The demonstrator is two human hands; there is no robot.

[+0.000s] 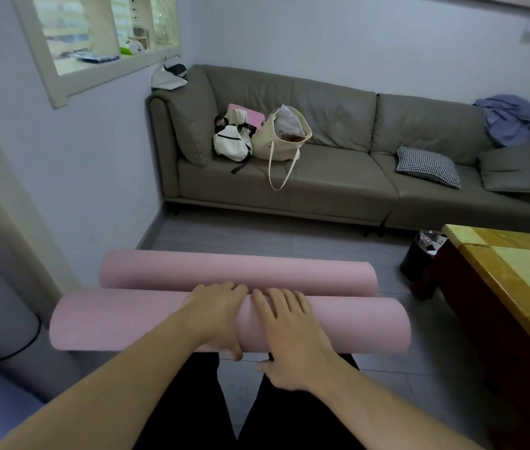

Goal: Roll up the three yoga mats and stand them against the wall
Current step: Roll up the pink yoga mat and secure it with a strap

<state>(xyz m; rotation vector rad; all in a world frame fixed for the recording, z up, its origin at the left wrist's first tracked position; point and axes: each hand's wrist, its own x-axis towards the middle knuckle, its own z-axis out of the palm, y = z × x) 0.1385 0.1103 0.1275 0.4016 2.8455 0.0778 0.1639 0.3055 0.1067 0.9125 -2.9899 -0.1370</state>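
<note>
Looking down from head height at two pink yoga mats, both rolled into tubes and lying crosswise at knee level. Holding the nearer mat [120,321] with both hands side by side at its middle: left hand [216,315] draped over the top with thumb tucked beneath, right hand [292,336] laid over the curve with fingers spread and thumb at the underside. Each grip wrapping the roll firmly, probably keeping the coil from springing loose. Lying just beyond and parallel, touching or nearly so, the farther mat [237,272], with no hand on it; impossible to tell whether resting on the floor or propped against the first. Not showing any third mat. Standing behind, a grey sofa [331,180] carrying bags and cushions against the back wall [354,40]. Jutting in at right, a wooden tabletop [517,264] with a dark bin [418,258] beside it. Judging the rolling mostly finished, with neither visible mat standing against a wall yet.
</note>
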